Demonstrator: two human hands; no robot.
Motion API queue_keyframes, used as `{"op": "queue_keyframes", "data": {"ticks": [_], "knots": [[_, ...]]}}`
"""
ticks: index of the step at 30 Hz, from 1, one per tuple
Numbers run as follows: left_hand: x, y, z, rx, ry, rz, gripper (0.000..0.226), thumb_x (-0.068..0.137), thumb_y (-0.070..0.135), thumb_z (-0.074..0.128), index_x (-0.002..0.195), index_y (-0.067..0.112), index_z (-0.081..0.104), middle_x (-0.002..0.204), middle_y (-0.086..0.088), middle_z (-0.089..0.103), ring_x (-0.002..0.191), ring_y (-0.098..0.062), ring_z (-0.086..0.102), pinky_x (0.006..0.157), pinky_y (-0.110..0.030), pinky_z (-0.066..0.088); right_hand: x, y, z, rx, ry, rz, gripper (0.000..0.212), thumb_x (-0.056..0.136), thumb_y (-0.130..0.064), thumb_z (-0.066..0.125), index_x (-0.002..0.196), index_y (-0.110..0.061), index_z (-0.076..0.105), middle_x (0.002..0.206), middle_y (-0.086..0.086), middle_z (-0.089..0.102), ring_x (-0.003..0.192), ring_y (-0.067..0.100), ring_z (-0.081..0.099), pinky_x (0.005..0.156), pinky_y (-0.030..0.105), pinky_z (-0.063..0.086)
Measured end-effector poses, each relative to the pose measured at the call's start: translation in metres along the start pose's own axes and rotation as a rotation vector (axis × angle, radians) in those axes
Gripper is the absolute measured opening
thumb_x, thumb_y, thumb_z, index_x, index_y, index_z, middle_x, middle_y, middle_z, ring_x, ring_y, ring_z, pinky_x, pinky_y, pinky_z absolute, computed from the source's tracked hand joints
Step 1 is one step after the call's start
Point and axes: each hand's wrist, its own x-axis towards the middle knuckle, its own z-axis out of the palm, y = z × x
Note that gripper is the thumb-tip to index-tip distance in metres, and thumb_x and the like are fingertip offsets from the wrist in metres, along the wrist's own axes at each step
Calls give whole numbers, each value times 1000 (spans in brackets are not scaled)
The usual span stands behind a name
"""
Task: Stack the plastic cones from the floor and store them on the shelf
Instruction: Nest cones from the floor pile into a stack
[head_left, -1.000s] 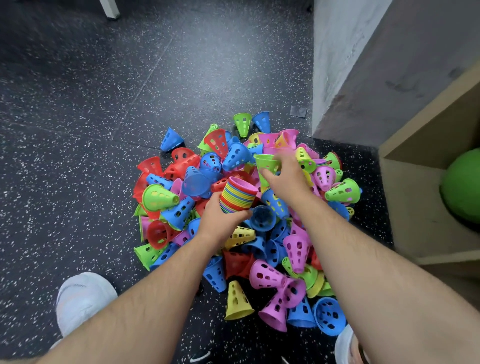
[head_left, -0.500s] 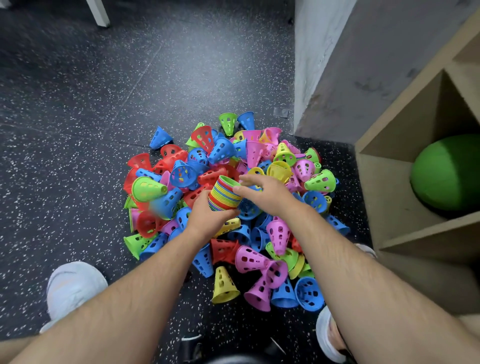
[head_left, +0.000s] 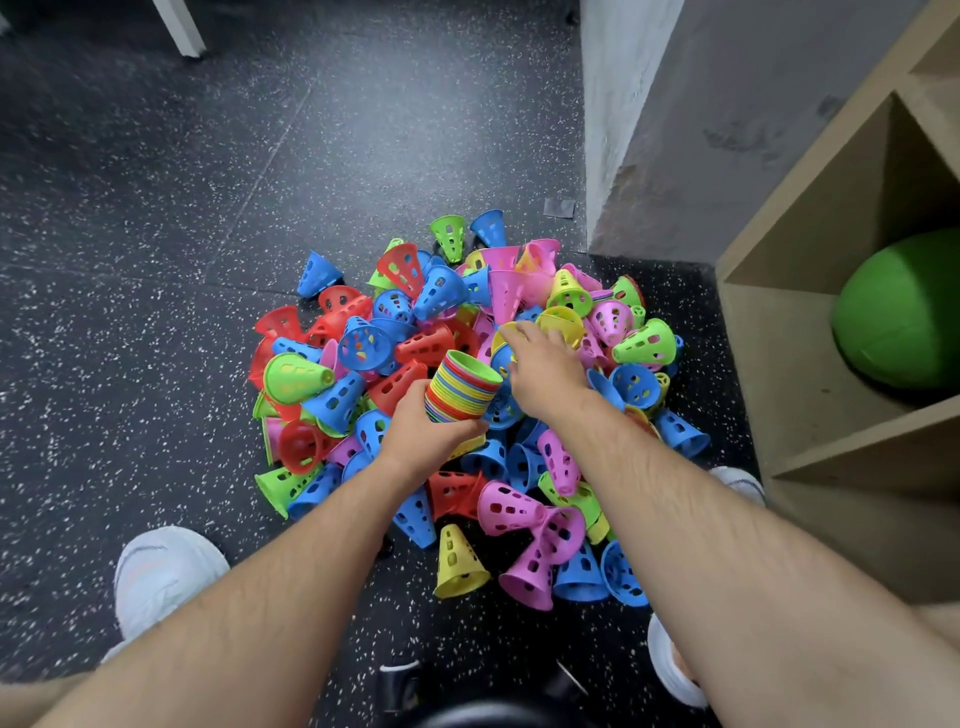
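Left hand (head_left: 426, 436) clasps the cone stack (head_left: 460, 389); right hand (head_left: 545, 371), grip unclear, reaches a yellow cone (head_left: 563, 322) just beyond, best pinched by its rim to nest squarely.

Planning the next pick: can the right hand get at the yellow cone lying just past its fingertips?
Probably yes. The yellow cone sits on top of the others, uncovered, and the right hand is right beside it with nothing between them.
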Motion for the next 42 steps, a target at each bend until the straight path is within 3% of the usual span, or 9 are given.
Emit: {"op": "queue_keyframes", "data": {"ticks": [3, 7, 13, 17, 22, 28, 35, 39, 42], "knots": [[2, -4, 0, 2, 0, -8, 58, 70, 23, 92, 113, 19, 54, 97, -1, 66, 80, -11, 66, 63, -17, 47, 6, -1, 6, -87, -31, 18, 65, 94, -16, 61, 151, -24, 31, 149, 3, 38, 128, 31, 39, 103, 41, 38], [3, -5, -1, 11, -6, -9, 60, 70, 24, 92, 115, 19, 53, 99, 0, 65, 83, -11, 66, 65, -18, 47, 4, -1, 11, -94, 3, 25, 37, 95, -15, 60, 132, -19, 56, 134, 5, 44, 125, 28, 39, 102, 39, 38], [5, -8, -4, -35, 27, -19, 58, 70, 24, 92, 114, 23, 54, 99, -1, 66, 86, -16, 69, 72, -29, 56, 4, -2, 4, 337, 156, 58, 17, 102, -25, 51, 112, -22, 64, 108, -2, 42, 114, 23, 34, 100, 34, 34], [8, -10, -5, -67, 33, -32, 59, 66, 31, 93, 110, 27, 54, 100, -4, 69, 88, -20, 71, 73, -34, 59, 5, -8, -15, 651, 298, 80, 16, 103, -22, 49, 114, -18, 60, 113, -1, 46, 107, 21, 48, 93, 37, 44], [8, -5, -5, -81, 42, -48, 61, 63, 35, 92, 109, 30, 53, 99, -4, 68, 86, -22, 71, 75, -40, 61, 1, -14, -33, 711, 453, 31, 17, 104, -26, 50, 114, -17, 60, 109, 3, 59, 94, 15, 50, 81, 32, 41], [10, 4, -4, -109, 26, -35, 53, 72, 22, 90, 110, 24, 53, 98, -8, 67, 77, -17, 68, 62, -25, 52, -11, -18, -28, 732, 292, -30, 14, 101, -33, 52, 110, -27, 61, 98, -3, 57, 91, 12, 53, 78, 29, 43], [14, 3, -1, -114, 17, -48, 57, 71, 20, 91, 115, 17, 55, 97, -10, 69, 76, -17, 69, 61, -25, 54, -27, -30, -15, 890, 54, 39, 21, 99, -49, 45, 106, -38, 62, 110, -9, 64, 103, 9, 60, 87, 33, 53], [12, 4, 1, -73, 5, -32, 52, 72, 24, 91, 107, 24, 53, 91, -4, 66, 73, -16, 67, 64, -30, 52, -17, -5, -2, 529, 170, 107, 31, 100, -27, 45, 127, -21, 60, 125, 0, 62, 121, 22, 51, 101, 42, 45], [11, 8, 3, -86, -6, -40, 48, 75, 21, 89, 103, 27, 50, 90, -2, 65, 72, -13, 65, 64, -28, 51, -11, 12, 8, 226, 74, 143, 35, 100, -26, 50, 133, -21, 57, 134, 2, 56, 129, 28, 42, 110, 45, 35]]}}
